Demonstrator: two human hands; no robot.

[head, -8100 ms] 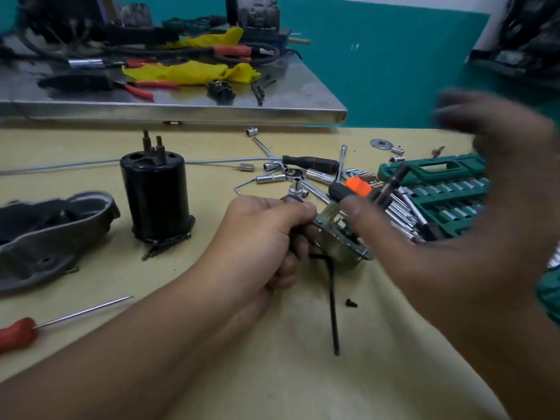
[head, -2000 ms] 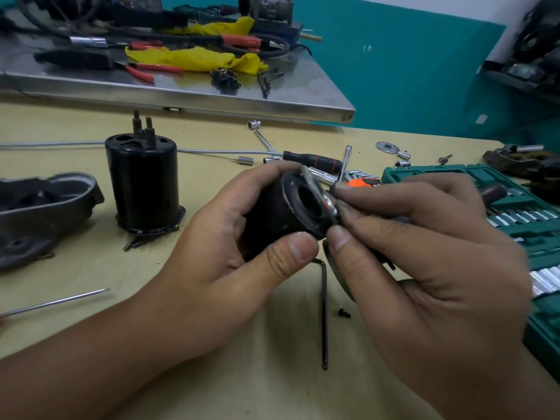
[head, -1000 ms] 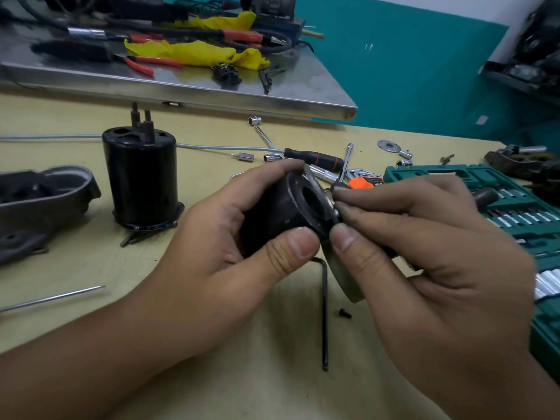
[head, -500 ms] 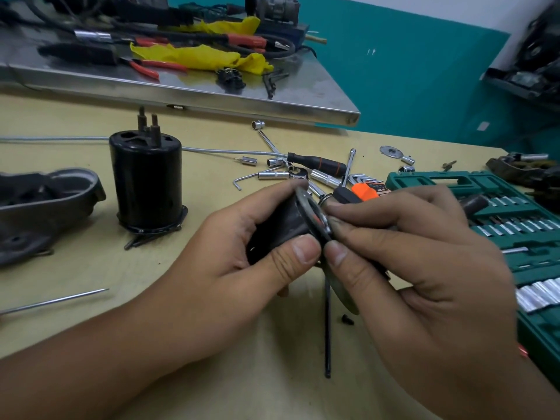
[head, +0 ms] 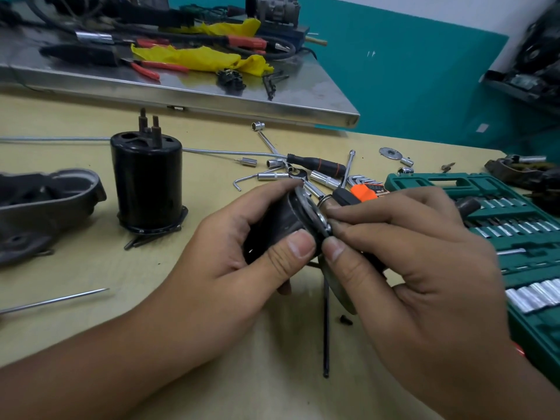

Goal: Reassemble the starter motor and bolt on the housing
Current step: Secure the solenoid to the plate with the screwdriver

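Both thumbs have closed up since a second ago, and the plate [head: 312,212] sits flatter on the black cylinder [head: 277,225], so I judge the seating nearly done. My left hand [head: 242,262] wraps the cylinder at near centre; my right hand [head: 406,256] pinches the plate's rim, fingers curled.

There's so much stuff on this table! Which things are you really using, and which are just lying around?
In use:
left hand gripping the black round part
right hand pinching the metal plate
black motor can
grey housing

Lying about:
green socket set
loose sockets
long hex key
yellow cloth
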